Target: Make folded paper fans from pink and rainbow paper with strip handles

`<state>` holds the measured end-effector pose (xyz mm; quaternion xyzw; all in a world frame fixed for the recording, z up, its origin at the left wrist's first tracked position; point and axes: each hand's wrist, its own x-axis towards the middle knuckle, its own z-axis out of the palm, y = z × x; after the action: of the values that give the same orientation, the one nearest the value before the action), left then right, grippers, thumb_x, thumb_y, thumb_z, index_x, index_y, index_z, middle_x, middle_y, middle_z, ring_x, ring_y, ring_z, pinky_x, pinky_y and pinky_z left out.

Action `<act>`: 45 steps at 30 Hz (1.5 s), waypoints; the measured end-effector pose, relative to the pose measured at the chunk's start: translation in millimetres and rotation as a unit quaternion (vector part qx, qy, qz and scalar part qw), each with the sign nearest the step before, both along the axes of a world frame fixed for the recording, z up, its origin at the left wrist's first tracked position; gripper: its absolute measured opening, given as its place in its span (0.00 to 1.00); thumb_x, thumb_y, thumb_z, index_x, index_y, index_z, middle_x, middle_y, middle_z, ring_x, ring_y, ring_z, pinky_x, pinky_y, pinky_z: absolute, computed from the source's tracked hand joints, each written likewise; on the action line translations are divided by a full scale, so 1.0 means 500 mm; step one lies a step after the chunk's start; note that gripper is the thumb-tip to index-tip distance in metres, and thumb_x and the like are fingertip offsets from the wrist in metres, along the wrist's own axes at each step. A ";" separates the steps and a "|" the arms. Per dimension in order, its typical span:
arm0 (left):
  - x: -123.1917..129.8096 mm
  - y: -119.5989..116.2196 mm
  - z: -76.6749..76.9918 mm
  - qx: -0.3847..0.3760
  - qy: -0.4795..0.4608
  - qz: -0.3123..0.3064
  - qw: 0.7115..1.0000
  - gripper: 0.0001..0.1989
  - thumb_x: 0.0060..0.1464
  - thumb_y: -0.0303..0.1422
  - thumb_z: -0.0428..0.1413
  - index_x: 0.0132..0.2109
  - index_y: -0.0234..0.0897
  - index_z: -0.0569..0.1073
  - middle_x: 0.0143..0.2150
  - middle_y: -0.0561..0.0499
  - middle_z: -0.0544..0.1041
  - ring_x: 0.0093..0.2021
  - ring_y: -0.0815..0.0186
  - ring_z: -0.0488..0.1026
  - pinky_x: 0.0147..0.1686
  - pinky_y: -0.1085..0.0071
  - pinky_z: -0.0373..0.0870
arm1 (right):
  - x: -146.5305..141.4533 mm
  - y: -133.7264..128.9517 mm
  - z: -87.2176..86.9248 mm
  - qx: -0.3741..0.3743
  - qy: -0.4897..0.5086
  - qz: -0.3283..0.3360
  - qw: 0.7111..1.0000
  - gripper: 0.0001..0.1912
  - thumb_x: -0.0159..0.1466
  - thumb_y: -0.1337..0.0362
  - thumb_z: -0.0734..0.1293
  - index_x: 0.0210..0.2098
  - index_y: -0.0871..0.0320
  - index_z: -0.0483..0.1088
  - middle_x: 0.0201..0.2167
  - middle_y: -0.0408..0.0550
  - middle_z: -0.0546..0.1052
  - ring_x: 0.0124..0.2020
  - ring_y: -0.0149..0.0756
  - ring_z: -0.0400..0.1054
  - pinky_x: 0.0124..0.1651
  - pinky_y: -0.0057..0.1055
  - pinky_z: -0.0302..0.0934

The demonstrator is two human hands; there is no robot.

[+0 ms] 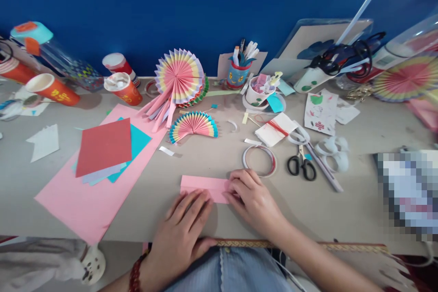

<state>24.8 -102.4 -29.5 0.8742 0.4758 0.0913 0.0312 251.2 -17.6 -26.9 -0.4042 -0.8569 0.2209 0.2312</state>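
Head camera: left hand (178, 237) lies flat, fingers slightly apart on the pink strip (196, 183), right hand (253, 198) pinching its end, left of and nearer than the tape roll (274, 162); uneven finger pressure could skew the crease.
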 end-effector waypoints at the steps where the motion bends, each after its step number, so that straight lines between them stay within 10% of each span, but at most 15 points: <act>1: 0.000 0.000 0.000 0.000 -0.001 0.000 1.000 0.30 0.63 0.49 0.52 0.65 0.35 0.69 0.67 0.47 0.68 0.66 0.54 0.62 0.69 0.58 0.49 | 0.000 0.000 0.000 0.000 -0.001 -0.001 1.000 0.05 0.67 0.71 0.65 0.34 0.57 0.67 0.40 0.52 0.72 0.43 0.44 0.65 0.49 0.41 0.65; 45: 0.004 -0.002 -0.004 0.000 -0.004 0.014 1.000 0.31 0.64 0.51 0.51 0.66 0.36 0.68 0.65 0.44 0.71 0.64 0.53 0.64 0.67 0.57 0.52 | 0.025 -0.025 0.007 -0.013 -0.028 -0.070 0.997 0.06 0.67 0.70 0.64 0.33 0.55 0.67 0.41 0.52 0.72 0.45 0.46 0.65 0.49 0.44 0.65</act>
<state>26.9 -103.6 -31.4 0.8670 0.4881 0.0954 0.0321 263.8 -30.0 -23.1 -0.4722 -0.8296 0.2042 0.2169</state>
